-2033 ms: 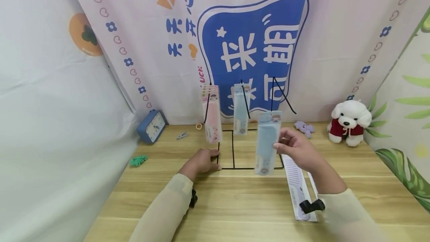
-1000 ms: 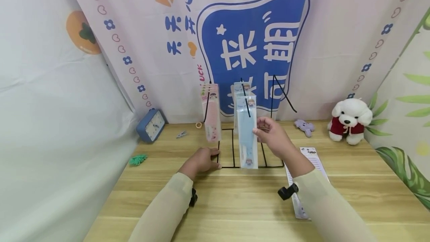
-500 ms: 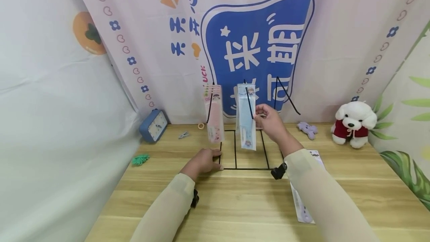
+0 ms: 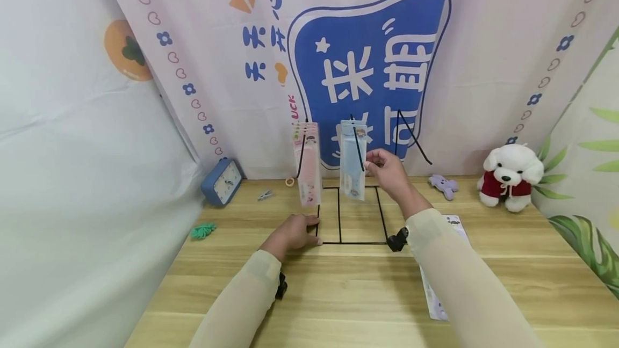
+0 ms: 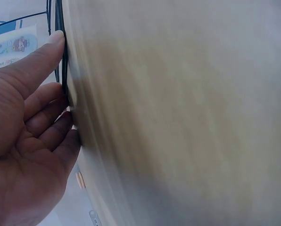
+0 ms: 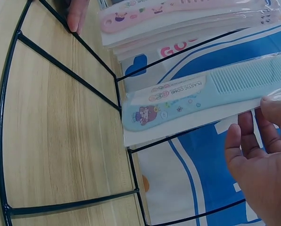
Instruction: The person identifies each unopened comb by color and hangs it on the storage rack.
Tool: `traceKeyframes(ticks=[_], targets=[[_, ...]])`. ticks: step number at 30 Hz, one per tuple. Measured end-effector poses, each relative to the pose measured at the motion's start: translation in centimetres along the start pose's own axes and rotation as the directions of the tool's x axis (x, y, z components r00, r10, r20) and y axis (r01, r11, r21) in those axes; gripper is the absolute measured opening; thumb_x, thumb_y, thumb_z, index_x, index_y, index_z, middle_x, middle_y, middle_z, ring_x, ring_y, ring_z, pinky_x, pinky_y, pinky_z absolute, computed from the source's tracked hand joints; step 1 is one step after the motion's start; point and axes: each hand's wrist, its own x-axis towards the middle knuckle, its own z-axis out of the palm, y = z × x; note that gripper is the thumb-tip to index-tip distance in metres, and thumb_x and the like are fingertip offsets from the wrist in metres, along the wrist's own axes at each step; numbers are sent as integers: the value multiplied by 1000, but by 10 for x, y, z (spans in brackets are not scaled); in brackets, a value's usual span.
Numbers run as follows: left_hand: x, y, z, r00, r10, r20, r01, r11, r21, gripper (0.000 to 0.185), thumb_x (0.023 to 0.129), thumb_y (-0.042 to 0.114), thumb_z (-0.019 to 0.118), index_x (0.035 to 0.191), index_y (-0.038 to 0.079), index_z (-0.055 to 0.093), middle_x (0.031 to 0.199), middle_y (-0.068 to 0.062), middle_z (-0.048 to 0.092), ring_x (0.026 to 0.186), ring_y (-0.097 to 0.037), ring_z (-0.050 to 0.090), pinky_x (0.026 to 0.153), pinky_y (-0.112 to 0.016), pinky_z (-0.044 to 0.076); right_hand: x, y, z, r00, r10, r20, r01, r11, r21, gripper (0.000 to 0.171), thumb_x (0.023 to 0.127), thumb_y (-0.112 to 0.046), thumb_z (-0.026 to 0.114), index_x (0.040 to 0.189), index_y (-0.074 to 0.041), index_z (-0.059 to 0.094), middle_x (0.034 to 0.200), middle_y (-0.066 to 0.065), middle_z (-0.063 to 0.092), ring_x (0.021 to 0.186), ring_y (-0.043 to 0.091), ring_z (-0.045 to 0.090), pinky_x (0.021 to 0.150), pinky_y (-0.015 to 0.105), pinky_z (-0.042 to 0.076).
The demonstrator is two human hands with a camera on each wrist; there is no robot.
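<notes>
Hanging: blue comb pack (image 4: 352, 168) on rack (image 4: 360, 214), beside pink packs (image 4: 308, 168).
Right hand (image 4: 389, 173): fingertips pinching the blue pack's edge.
Left hand (image 4: 292, 234): flat, pressing rack base onto worktop (image 4: 348, 289).

"PLASTIC COMB" printed on the label of the pale blue plastic comb's clear packet (image 6: 197, 101), pink letters "GO" on the backdrop cloth behind it (image 6: 173, 49), "UCK" in pink on the printed fabric backdrop (image 4: 293, 114), large white Chinese characters on its blue panel

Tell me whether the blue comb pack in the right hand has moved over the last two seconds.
Yes. The blue comb pack went left and back, from near the rack's front right corner onto its middle hook, right hand at its edge.
</notes>
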Motion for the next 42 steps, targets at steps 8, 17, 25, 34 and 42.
traceKeyframes(ticks=[8,17,25,34,42], targets=[[1,0,0,1000,5,-4,-5,1000,1,71,98,32,85,161,15,56,172,-6,46,163,-33,37,134,-51,33,0,1,2,1000,17,1,-17,999,-52,26,114,-17,58,136,-3,63,133,20,67,127,45,64,99,38,60],[1,2,0,1000,4,-7,-4,1000,7,71,97,32,85,160,15,57,171,-6,47,163,-32,39,134,-50,34,-1,-4,2,999,38,-7,-38,997,-63,27,114,-18,59,136,-3,63,132,18,66,126,42,65,102,45,60],[0,3,1,1000,6,-1,-6,1000,12,71,98,33,85,160,15,57,172,-5,47,163,-32,38,133,-50,35,-4,-1,-3,999,43,-8,-43,999,10,32,113,-18,62,140,0,62,135,21,65,125,38,66,107,49,60],[2,2,4,1000,14,-1,-14,1000,-17,71,98,32,85,160,14,57,172,-6,47,163,-33,38,134,-51,34,-46,15,-40,999,36,26,-31,985,-167,41,111,-22,65,142,4,59,135,23,65,122,33,66,103,46,64],[2,1,0,1000,24,-14,-24,1000,2,69,97,29,86,158,10,58,170,-9,49,162,-33,39,134,-51,34,-111,28,-85,999,36,9,-27,873,-486,47,106,-28,73,139,3,62,128,24,71,120,40,67,102,56,59]])
